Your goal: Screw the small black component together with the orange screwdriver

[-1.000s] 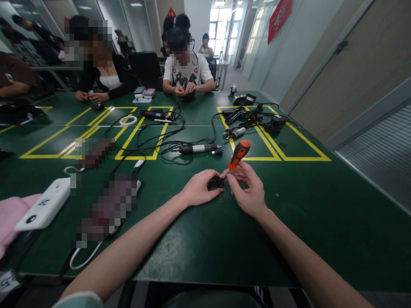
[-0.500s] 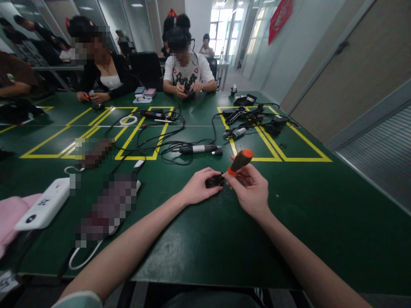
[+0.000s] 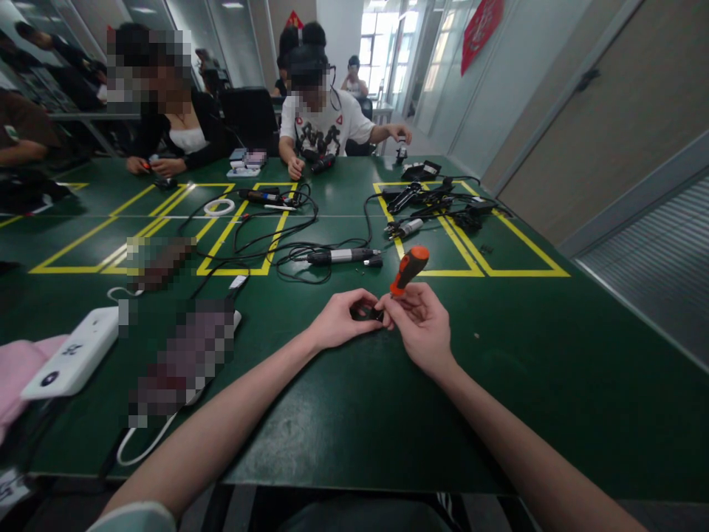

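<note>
My left hand (image 3: 339,319) is closed round a small black part (image 3: 365,312) low over the green table (image 3: 343,414). Fingers cover much of that part, so its kind does not show. Close on its right, my right hand (image 3: 424,325) grips a screwdriver (image 3: 410,270) with an orange and dark grey handle. The handle tilts up and to the right, while its lower end points down among my fingers. The tip is hidden there. The fingertips of both hands meet or nearly meet at the black part.
Beyond my hands lie a grey and black electric screwdriver (image 3: 343,256), cables and a pile of black parts (image 3: 424,198). A white power strip (image 3: 74,355) and blurred devices are at left. Across the table, a person (image 3: 321,122) reaches toward a small object.
The screwdriver and my right hand have shifted slightly left, closer to the black part. Across the table, the person has moved one hand out to a small object at the side.
</note>
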### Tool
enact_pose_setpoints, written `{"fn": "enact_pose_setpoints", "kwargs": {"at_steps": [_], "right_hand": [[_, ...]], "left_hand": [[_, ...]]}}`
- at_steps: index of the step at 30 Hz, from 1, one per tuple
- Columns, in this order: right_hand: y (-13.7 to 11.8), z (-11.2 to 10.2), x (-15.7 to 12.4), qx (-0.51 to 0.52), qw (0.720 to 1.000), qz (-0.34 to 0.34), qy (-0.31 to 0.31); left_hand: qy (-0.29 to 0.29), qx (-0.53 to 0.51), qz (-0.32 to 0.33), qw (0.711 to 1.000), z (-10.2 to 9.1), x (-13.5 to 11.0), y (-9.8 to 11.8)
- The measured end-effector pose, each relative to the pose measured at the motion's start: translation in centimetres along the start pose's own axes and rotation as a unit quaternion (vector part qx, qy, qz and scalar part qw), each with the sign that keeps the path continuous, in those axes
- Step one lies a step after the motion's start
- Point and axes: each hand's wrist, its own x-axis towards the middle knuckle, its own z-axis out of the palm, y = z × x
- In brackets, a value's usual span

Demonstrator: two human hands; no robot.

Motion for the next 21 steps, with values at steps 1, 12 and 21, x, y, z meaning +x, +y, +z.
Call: {"fn": "enact_pose_setpoints", "kwargs": {"at_steps": [1, 12, 21], "right_hand": [[-0.01, 0.0, 0.04, -0.002, 1.0, 0.002, 0.003], [0.1, -0.21, 0.31, -0.022, 1.0, -0.01, -0.005], [0.48, -0.17, 0.21, 0.003, 1.0, -0.013, 0.017]], "left_hand": [[0.0, -0.001, 0.0, 1.0, 0.02, 0.03, -0.05], [0.003, -0.002, -0.002, 1.0, 0.17, 0.05, -0.39], [0.004, 0.025, -0.013, 1.0, 0.11, 0.05, -0.03]]}}
